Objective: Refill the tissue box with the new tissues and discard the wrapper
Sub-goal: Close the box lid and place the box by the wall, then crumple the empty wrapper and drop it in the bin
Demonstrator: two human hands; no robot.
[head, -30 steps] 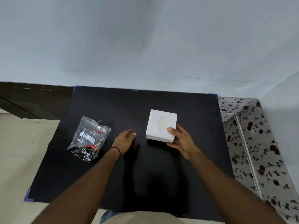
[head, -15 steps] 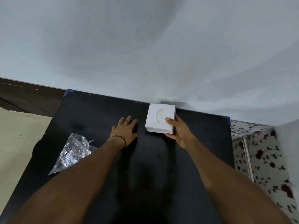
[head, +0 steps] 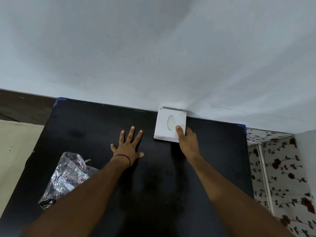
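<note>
The black desk (head: 153,185) stood against the wall. The white tissue box (head: 166,124) sat at its far edge, right hand (head: 187,142) gripping it. The left hand (head: 128,147) lay flat, fingers (head: 131,134) spread. Near the left edge lay the plastic pack (head: 68,175). Opening the box probably came next.

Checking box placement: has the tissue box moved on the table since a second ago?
Yes. The tissue box has slid away from the person to the table's far edge at the wall, under the right hand.

Both arms are stretched forward; the left hand (head: 128,147) is laid flat with fingers spread, the right hand (head: 187,140) is curled, thumb extended
</note>
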